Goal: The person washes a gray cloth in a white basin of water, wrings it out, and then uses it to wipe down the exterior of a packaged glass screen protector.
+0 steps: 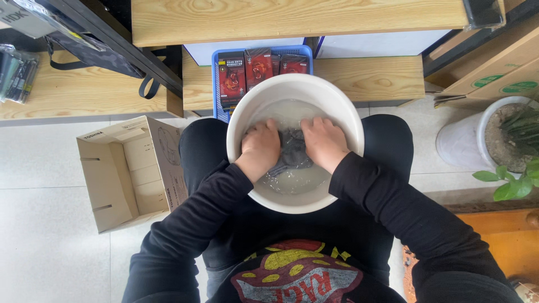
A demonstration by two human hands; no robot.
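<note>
on my lap, between my knees, sits a white plastic basin [342, 112] of cloudy water. both of my hands are down in it: my left hand [261, 147] is curled shut over the left end of a dark grey cloth [293, 150], and my right hand [324, 143] is closed on its right end, knuckles up, fingers pointing to the far rim. the cloth lies bunched between my two fists, wet and partly under the water, near the middle of the basin. my black sleeves reach down to the wrists. just beyond the basin, a blue plastic basket [215, 67] with red and black packets [232, 78] rests on a low wooden shelf [370, 78]. an open cardboard box [129, 174] lies on the tiled floor at my left, and a white pot with a green plant [508, 140] stands at my right.
</note>
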